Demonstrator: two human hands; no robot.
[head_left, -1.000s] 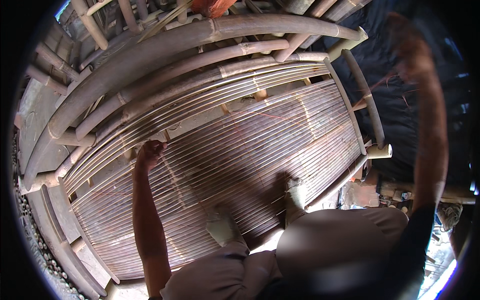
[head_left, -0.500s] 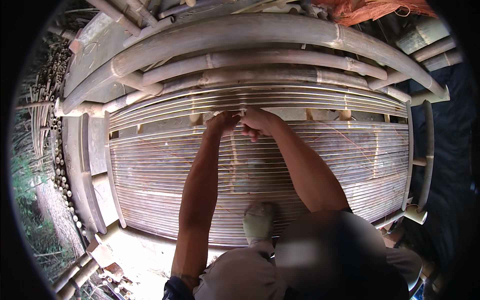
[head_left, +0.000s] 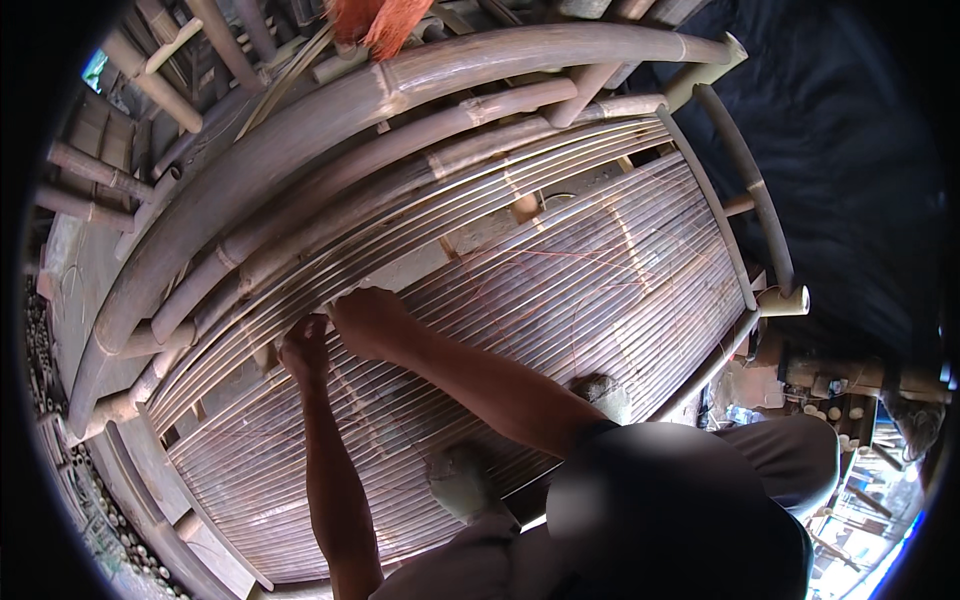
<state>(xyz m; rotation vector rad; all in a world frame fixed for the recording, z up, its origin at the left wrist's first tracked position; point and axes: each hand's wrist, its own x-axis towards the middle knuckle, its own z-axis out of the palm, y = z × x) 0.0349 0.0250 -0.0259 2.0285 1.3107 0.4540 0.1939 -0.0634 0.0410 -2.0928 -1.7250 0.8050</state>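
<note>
Long thin bamboo slats [head_left: 560, 290] form the seat of a bamboo bench [head_left: 390, 85], running between its end pieces. At a gap between the back group of slats [head_left: 420, 215] and the wider front group, both hands work close together. My left hand [head_left: 304, 345] is closed in a pinch, fingers curled at the slats. Just right of it, my right hand [head_left: 368, 320] is also closed, knuckles up, its fingertips near those of the left. A small pale bit shows between them, but what they grip is too small and hidden to name.
Thick bamboo poles make the backrest, with orange-red stringy material [head_left: 385, 25] beyond. My feet [head_left: 460, 480] rest on the slats. Dark cloth [head_left: 830, 190] hangs at the right. Thin reddish strands [head_left: 570, 255] lie under or among the slats. Cut bamboo [head_left: 100, 510] is stacked at the left.
My view has turned, so the bench now slants up to the right. Both hands appear further left and lower in the picture, still close together at the gap. Both feet now show.
</note>
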